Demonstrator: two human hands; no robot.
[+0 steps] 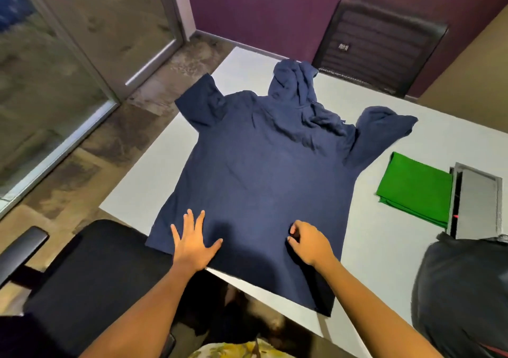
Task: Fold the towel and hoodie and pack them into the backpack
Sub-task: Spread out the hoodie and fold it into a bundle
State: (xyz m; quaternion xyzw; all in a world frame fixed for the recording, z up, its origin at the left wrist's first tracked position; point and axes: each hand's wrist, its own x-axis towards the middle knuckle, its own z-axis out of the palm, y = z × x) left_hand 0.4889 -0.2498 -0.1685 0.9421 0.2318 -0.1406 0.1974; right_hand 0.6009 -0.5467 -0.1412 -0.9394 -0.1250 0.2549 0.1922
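Note:
A navy hoodie (264, 171) lies spread flat on the white table (384, 242), hood pointing away, sleeves tucked short at both sides, hem hanging over the near edge. My left hand (193, 243) presses flat on the lower left of the hoodie with fingers spread. My right hand (310, 243) rests on the lower middle of the cloth with fingers curled down; whether it pinches fabric cannot be told. A folded green towel (415, 190) lies to the right of the hoodie. A black backpack (461, 289) stands at the table's near right.
A black office chair (82, 275) stands at the near left by the table corner. Another black chair (379, 44) sits behind the table's far edge. A grey recessed box (478, 201) lies beside the towel. Glass panels line the left.

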